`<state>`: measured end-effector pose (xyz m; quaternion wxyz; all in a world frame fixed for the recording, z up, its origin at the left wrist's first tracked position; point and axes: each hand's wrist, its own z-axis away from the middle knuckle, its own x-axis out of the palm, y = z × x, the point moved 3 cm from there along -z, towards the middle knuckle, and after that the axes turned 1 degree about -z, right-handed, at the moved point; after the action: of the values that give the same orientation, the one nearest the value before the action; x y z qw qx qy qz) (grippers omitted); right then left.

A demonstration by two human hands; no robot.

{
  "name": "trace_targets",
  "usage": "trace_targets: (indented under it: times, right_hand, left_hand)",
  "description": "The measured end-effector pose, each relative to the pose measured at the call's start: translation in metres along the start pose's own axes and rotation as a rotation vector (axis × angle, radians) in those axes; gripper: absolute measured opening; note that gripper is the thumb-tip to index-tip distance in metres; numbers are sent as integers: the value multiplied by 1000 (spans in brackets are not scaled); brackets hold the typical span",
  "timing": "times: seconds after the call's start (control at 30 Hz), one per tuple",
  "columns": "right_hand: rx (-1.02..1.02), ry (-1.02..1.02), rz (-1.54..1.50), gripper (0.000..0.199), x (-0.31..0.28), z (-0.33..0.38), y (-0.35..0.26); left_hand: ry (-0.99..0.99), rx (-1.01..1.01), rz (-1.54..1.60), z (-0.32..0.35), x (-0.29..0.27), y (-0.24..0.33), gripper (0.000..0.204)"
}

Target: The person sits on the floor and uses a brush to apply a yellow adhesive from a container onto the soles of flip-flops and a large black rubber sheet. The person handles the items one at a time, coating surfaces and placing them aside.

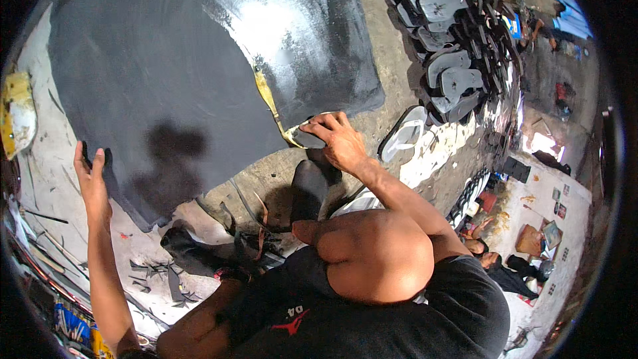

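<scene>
A large matte black sheet point(166, 86) lies in front of me, with a glossy, wet-looking black sheet point(319, 46) beside it on the right. My left hand point(94, 183) grips the matte sheet's left edge, thumb on one side and fingers on the other. At the near corner where the sheets meet, the fingers of my right hand point(340, 143) close on a small dark rounded piece point(307, 137) with a pale yellow rim; its exact kind is unclear. A yellow strip point(267, 96) runs between the sheets toward it.
Many black and grey sandals point(458, 83) are piled along the right, with a white-strapped sandal point(404, 134) nearer me. Black scraps point(174, 284) lie by my foot. A yellow-and-white piece point(20, 116) is at far left. Other people point(495, 266) are at lower right.
</scene>
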<state>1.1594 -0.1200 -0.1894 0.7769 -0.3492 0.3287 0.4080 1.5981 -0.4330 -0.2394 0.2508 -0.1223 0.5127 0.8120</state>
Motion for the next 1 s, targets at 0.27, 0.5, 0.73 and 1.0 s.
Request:
trace_targets:
  times: [0.27,0.5,0.73,1.0]
  right_hand:
    - [-236,123,-580,50,-162,-30,-48]
    - [-358,444,-329,52,-258,-122,-115]
    - [-266,604,-319,28,-279,-204,-116]
    - [151,569,-284,30,-139,-230,20]
  left_hand:
    - [6,-168,300,25,-23,42,67]
    - [56,-85,336,8,9,-50,52]
    - [261,-92,43,-28,42,-30,68]
    - [-80,51,-231,-68,55,67,59]
